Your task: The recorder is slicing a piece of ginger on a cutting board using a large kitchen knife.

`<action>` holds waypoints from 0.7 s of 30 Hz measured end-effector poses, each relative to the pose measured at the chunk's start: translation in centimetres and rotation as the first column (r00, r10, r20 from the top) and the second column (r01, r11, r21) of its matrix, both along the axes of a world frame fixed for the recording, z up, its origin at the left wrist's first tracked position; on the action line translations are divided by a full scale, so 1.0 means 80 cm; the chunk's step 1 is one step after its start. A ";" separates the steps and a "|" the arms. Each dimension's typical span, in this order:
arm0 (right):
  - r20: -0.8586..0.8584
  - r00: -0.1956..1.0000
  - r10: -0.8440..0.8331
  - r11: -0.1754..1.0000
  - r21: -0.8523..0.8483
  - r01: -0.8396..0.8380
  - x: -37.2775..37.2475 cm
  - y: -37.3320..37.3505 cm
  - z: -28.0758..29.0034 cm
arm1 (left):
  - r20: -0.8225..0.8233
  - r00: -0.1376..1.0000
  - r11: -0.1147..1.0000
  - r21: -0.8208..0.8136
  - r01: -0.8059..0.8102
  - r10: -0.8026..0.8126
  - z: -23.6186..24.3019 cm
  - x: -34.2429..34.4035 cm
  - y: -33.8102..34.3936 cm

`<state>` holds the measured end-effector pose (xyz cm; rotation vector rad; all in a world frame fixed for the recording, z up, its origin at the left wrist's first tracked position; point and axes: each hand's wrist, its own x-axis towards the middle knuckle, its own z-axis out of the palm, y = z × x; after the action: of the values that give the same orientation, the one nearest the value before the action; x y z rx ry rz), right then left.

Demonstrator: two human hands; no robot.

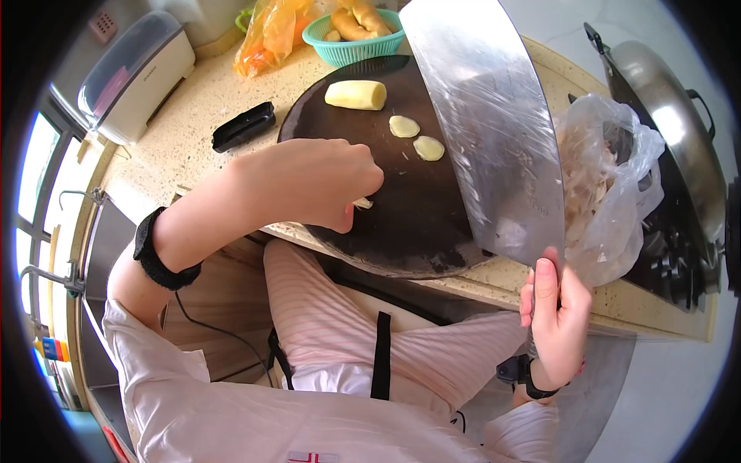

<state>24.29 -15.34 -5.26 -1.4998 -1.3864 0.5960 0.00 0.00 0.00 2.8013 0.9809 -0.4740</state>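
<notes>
On a dark round board (370, 239) lie a peeled pale-yellow root piece (355, 95) and two thin slices (404, 126) (428, 148). My left hand (332, 181) is curled low over the board's left part, knuckles up; small pale slivers (363, 203) show beside its fingers, and what is under them is hidden. My right hand (554, 312) grips the handle of a large steel cleaver (486, 116), whose broad blade stands raised over the board's right side.
Behind are a teal basket (353, 52) of ginger and an orange bag (262, 42); at left, a black tray (243, 126), a white lidded container (143, 85) and a sink (100, 231). At right are a translucent bag (610, 201) and a lidded steel pan (671, 131) on a stove.
</notes>
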 end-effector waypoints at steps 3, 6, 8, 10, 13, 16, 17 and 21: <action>0.000 1.000 0.003 1.000 -0.012 -0.003 0.002 -0.004 0.002 | 0.021 1.000 1.000 -0.020 -0.008 0.008 0.000 0.001 -0.001; -0.024 1.000 -0.002 1.000 -0.005 0.002 0.000 -0.002 -0.003 | 0.060 0.997 0.998 -0.053 -0.046 0.049 0.005 -0.001 0.007; -0.046 0.999 -0.015 1.000 -0.009 0.015 0.000 -0.004 -0.004 | 0.064 0.997 0.997 -0.058 -0.046 0.050 0.005 -0.001 0.012; -0.076 0.997 -0.022 1.000 -0.010 0.021 -0.001 -0.005 -0.007 | 0.102 0.994 0.986 -0.167 -0.030 0.048 0.009 -0.003 0.019; -0.098 0.995 -0.015 1.000 -0.006 0.014 -0.001 -0.006 -0.011 | 0.131 0.987 0.957 -0.285 -0.055 0.096 0.014 -0.007 0.030; -0.134 0.991 -0.022 1.000 -0.013 0.021 -0.002 -0.008 -0.014 | 0.157 0.982 0.942 -0.331 -0.048 0.105 0.014 -0.012 0.034; -0.153 0.988 -0.036 0.999 -0.029 0.032 -0.002 -0.009 -0.014 | 0.152 0.983 0.940 -0.337 -0.050 0.107 0.012 -0.013 0.035; -0.171 0.985 -0.037 0.999 -0.027 0.033 -0.001 -0.008 -0.015 | 0.143 0.988 0.940 -0.341 0.001 0.051 0.010 -0.012 0.035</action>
<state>24.21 -15.99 -6.49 -1.4528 -1.2224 0.7049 -0.93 2.82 0.82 2.4704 0.8135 -0.3808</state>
